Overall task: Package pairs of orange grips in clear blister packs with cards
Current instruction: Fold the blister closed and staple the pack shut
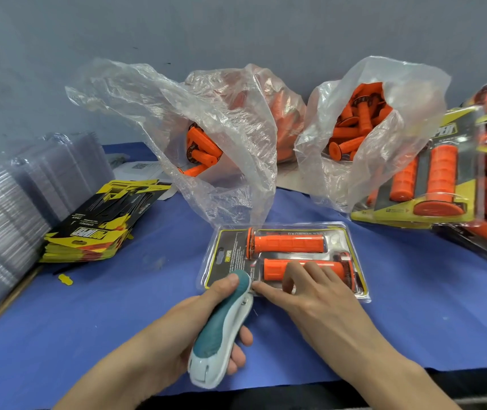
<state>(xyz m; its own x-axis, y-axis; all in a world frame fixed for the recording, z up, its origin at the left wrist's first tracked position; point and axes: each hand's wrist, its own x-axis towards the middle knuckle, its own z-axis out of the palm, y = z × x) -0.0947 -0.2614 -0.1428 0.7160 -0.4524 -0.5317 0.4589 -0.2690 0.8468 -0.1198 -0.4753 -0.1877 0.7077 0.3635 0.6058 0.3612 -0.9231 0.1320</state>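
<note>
Stapling the filled blister pack (pixel 283 261) shut at its near edge.
Left hand (pixel 181 327) is wrapped round the stapler (pixel 221 329), nose on the pack's near-left edge. Right hand (pixel 310 288) lies flat, fingers pressing the pack, pinching nothing. Both orange grips (pixel 288 243) sit inside. Next likely: squeeze, then shift along the rim. Bare table (pixel 118 306) left of the pack; plastic bags (pixel 207 128) crowd just behind it, finished packs (pixel 443 179) to its right.

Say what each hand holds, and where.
Left hand grips the teal stapler around its body, thumb on top. Right hand holds nothing; it presses the blister pack.
</note>
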